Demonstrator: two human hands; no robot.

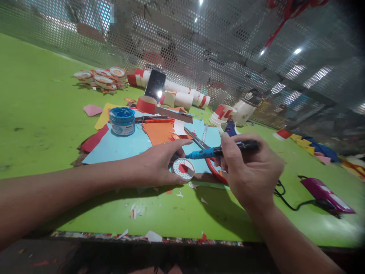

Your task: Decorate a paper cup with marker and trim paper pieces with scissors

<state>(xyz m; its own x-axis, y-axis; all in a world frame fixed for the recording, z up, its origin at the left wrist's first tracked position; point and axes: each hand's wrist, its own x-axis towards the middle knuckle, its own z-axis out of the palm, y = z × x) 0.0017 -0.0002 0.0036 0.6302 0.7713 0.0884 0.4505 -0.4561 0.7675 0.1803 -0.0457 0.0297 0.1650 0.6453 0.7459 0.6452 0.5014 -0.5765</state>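
My left hand (159,161) has its thumb and fingers curved round a small round white piece (184,169) with blue dots and a red centre. In my right hand (251,167) is a black marker (239,147) with a blue-smeared front end, its tip just above the round piece. Red-handled scissors (212,167) lie partly under my right hand. An open jar of blue paint (122,121) stands on light blue paper (114,146), left of an orange sheet (159,132).
Behind lie a phone (155,84), stacked round paper pieces (104,79) and red-and-white paper cups (224,115). A purple device (327,194) with a black cord sits at the right. Paper scraps dot the green table (94,205) near its front edge.
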